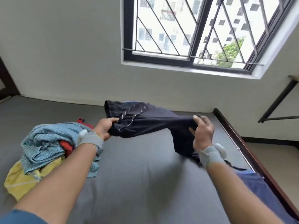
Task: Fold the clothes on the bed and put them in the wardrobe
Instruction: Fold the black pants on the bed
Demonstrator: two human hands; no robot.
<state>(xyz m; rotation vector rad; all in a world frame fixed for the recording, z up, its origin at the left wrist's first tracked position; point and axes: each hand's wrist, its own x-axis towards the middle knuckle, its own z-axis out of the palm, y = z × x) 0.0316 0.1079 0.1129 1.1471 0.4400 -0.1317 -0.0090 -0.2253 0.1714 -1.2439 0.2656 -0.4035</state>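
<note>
— Several garments sit on the bed (137,175) from where I watch. What do you get at nine o'clock?

— At about eight to nine o'clock I see the pile of clothes (43,149): a pale blue patterned cloth on top, a yellow piece under it at the near edge, and bits of red showing in the middle and at the far side. It lies on the grey sheet, just beside my left forearm.

— And the left hand?

— My left hand (105,128) is closed in a fist on one end of the dark garment (153,123), near the grey-white drawstrings. A grey strap wraps the wrist.

— Where does the garment go from there?

— It stretches across to about two o'clock of the picture's centre, lifted off the sheet, its waistband end sticking up toward twelve o'clock. At the right end one part hangs down, and its bottom reaches the mattress.

— The right hand?

— My right hand (203,133) pinches the other end, thumb and fingertips closed on the cloth, the rest of the fingers loosely curled. It wears the same grey strap.

— Anything past it?

— At four o'clock a blue cloth (258,191) lies along the bed's dark wooden edge. The window (202,33) fills one o'clock.
</note>
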